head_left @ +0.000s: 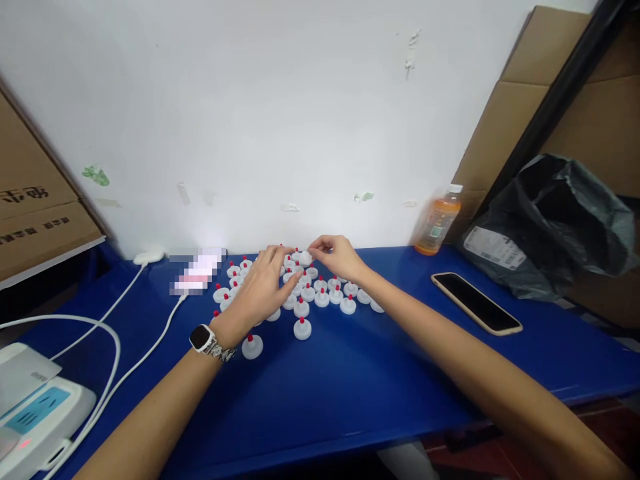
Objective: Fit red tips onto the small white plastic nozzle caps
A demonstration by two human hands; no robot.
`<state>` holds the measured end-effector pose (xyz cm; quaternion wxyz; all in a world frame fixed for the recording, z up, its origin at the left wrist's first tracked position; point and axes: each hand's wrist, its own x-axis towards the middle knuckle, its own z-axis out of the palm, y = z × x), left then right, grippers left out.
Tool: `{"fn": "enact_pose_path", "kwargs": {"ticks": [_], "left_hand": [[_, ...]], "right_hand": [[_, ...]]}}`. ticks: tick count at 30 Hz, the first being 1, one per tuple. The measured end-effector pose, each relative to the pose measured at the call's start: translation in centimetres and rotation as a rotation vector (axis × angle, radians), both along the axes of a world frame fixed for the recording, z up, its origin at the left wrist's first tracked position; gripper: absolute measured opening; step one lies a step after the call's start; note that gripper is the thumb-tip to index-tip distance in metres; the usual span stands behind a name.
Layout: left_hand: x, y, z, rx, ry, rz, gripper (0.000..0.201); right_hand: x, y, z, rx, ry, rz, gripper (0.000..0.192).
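Many small white round caps with red tips (302, 329) stand in a cluster on the blue table (320, 393). My right hand (339, 259) is at the back of the cluster, thumb and fingers pinched on a white cap (305, 259). Over the left part of the cluster reaches my left hand (265, 285), its fingers stretched out and thumb apart. It hides some of the caps beneath, and whether it touches any I cannot tell. One cap (253, 347) sits near the left wrist, which wears a watch (202, 339).
To the right lie a phone (475, 303) and a dark plastic bag (550, 227), with an orange drink bottle (437, 223) by the wall. White cables (150, 360) run on the left from a power strip (45, 420). Cardboard (40, 200) flanks the wall.
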<state>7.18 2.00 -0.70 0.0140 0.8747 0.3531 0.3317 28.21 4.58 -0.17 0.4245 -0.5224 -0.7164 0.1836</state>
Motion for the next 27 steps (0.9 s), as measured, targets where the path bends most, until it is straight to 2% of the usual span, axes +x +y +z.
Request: {"fn": "enact_pose_path", "kwargs": {"ticks": [3,6,9,14,17,23,27], "left_hand": [[-1.5,-0.1,0.3,-0.055,-0.022,0.026,0.045],[-3.4,-0.1,0.4,-0.184,-0.015,0.023,0.038],[-5.4,-0.2,0.1,-0.250,-0.046,0.044,0.036],[-7.2,-0.2,-0.6,-0.242,-0.039,0.058,0.031],[-7.2,-0.2,-0.9,-0.239,-0.019,0.047,0.030],[-7.2,-0.1,-1.0,-0.235,-0.009,0.001,0.025],[-7.1,-0.1,-1.1,-0.245,-0.020,0.005,0.025]], "right_hand": [[-2.7,-1.6,0.6,0.005,0.173,0.214,0.020],[-4.8,-2.1,0.7,-0.021,0.177,0.306,0.024],[-5.9,-1.5,0.2,0.008,0.078,0.262,0.025],[-6.9,0.0,-0.6,0.035,-0.562,0.167,0.013],[-7.7,0.7,-0.4,0.026,-0.789,0.176,0.014],[-8.9,1.4,-0.2,-0.029,-0.915,0.232,0.012],[-8.3,1.1,0.2,0.002,-0.830,0.234,0.009]]}}
